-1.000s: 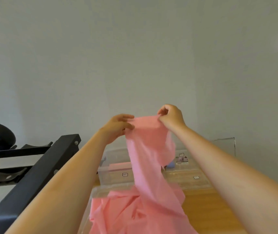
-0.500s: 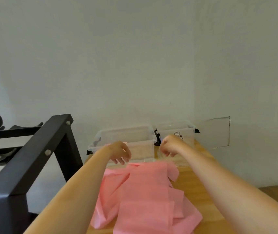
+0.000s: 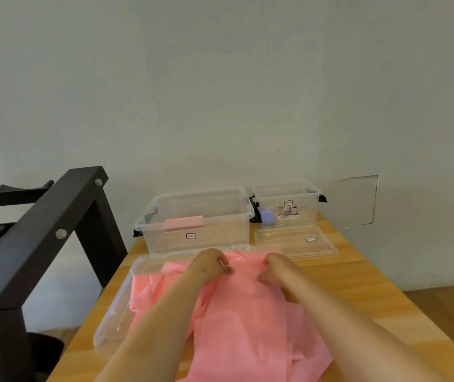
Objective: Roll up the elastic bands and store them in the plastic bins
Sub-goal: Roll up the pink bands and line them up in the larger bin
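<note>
Two bins (image 3: 220,230) (image 3: 303,194), two lids (image 3: 115,321) (image 3: 294,245), one loose band (image 3: 247,312), one rolled band (image 3: 183,223), one purple roll (image 3: 267,216), two hands (image 3: 210,264) (image 3: 276,267), one tabletop (image 3: 358,285).

One head-worn camera looks forward and down, close over the table (image 3: 358,285), facing the wall (image 3: 220,92).

The elastic band (image 3: 247,312) is plain salmon pink, no print. The larger bin (image 3: 220,230) and smaller bin (image 3: 305,208) are clear with black latches (image 3: 322,199). The roll (image 3: 183,223) in the larger one is the same pink, and the blob (image 3: 267,216) in the smaller one is lilac. The table (image 3: 358,285) is pale wood grain, and the rack frame (image 3: 41,238) is black.
</note>
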Demonstrator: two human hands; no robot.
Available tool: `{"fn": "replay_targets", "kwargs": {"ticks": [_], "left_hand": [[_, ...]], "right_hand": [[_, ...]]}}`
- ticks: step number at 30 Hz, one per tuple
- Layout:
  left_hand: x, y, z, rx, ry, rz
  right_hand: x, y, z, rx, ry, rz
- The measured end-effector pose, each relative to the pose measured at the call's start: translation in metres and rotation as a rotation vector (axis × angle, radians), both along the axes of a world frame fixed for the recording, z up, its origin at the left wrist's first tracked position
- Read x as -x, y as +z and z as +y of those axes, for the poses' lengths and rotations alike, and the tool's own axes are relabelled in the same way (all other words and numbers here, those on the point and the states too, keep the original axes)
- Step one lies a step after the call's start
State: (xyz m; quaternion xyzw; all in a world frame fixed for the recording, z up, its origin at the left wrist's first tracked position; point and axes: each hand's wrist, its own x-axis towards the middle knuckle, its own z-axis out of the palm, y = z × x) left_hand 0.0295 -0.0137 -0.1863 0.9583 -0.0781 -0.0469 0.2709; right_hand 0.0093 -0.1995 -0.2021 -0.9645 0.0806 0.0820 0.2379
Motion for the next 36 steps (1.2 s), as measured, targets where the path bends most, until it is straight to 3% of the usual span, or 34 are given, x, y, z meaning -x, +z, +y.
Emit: {"fn": "replay_targets", "kwargs": {"ticks": [8,13,18,24,27,31,33,36], "left_hand": [[0.000,-0.002,-0.005,0.157,-0.013,-0.076],[0.002,-0.002,-0.004,0.359,0.021,-0.094],[0.005,-0.006,-0.007,0.436,-0.008,-0.092],[0.008,-0.010,-0.014,0.513,-0.062,0.026],[0.015,-0.015,-0.018,0.515,-0.106,0.129],[0.020,-0.014,-0.022,0.583,-0.128,0.082],[0.026,-0.004,-0.025,0.690,-0.131,0.076],[0.030,0.006,-0.026,0.852,-0.149,0.045]], "right_hand": [[0.001,-0.002,0.000,-0.160,-0.070,-0.201],[0.002,-0.007,-0.009,-0.160,-0.137,-0.003],[0.008,-0.019,-0.007,-0.299,-0.183,-0.109],[0.007,-0.030,-0.006,-0.265,-0.198,-0.117],[0.013,-0.037,-0.007,-0.359,-0.176,-0.159],[0.019,-0.041,-0.013,-0.436,-0.197,-0.252],[0.024,-0.039,-0.016,-0.569,-0.229,-0.310],[0.033,-0.029,-0.020,-0.946,-0.263,-0.394]]}}
